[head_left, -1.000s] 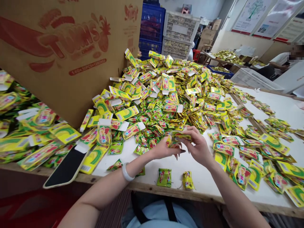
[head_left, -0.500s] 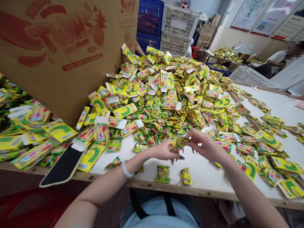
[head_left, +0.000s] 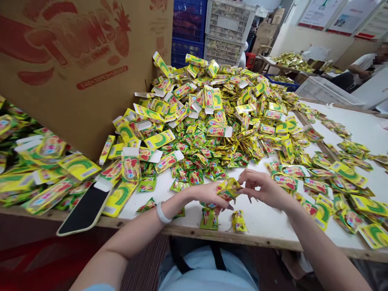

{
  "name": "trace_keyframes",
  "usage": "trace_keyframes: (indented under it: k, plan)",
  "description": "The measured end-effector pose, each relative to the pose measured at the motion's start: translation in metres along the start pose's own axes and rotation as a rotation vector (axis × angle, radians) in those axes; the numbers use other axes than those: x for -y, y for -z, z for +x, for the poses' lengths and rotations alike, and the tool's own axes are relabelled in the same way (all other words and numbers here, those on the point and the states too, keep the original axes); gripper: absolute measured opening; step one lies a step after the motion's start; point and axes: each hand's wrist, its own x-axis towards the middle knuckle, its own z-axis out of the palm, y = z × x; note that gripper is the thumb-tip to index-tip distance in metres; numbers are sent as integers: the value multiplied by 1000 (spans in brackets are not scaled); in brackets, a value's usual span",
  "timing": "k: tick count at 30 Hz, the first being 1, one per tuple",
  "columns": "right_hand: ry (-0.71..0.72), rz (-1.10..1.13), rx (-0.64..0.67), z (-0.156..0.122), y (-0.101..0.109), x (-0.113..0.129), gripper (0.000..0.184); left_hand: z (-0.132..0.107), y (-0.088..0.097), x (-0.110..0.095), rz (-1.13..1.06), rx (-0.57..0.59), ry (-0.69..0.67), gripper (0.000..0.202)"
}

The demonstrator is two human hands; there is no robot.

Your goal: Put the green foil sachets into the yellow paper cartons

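Note:
My left hand (head_left: 209,194), a pale bangle on its wrist, grips a yellow candy packet (head_left: 228,188) with a red fruit print just above the white tabletop (head_left: 257,214). The fingertips of my right hand (head_left: 262,186) are closed at the packet's right end. Below my hands, near the table's front edge, lie a green candy packet (head_left: 209,219) and a yellow one (head_left: 239,221). Beyond them rises a big heap of green and yellow candy packets (head_left: 197,143), with yellow candy boxes (head_left: 160,139) on top, several with white end flaps sticking out.
A tall printed carton (head_left: 91,113) stands on the left. A phone (head_left: 83,210) lies at the table edge among yellow boxes. More packets and boxes (head_left: 321,186) spread to the right. Stacked blue and white crates (head_left: 230,24) stand behind; a person (head_left: 363,66) sits at far right.
The packet in my hands now shows more of its printed face and sits slightly lower. My right hand has shifted a little downward. An arm behind the heap is out of sight.

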Motion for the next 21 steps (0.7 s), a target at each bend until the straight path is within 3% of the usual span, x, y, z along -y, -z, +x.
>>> trace_keyframes:
  k: [9,16,21]
  plan:
    - [-30,-112,-9,4,-5,-5,13,-1,-1,-6,90,-60,-20,34]
    - [42,-192,-35,4,-2,3,27,2,-3,-1,4,-121,-16,32]
    - [58,-213,-137,-5,2,-18,19,1,-5,-2,-18,-81,-31,31]
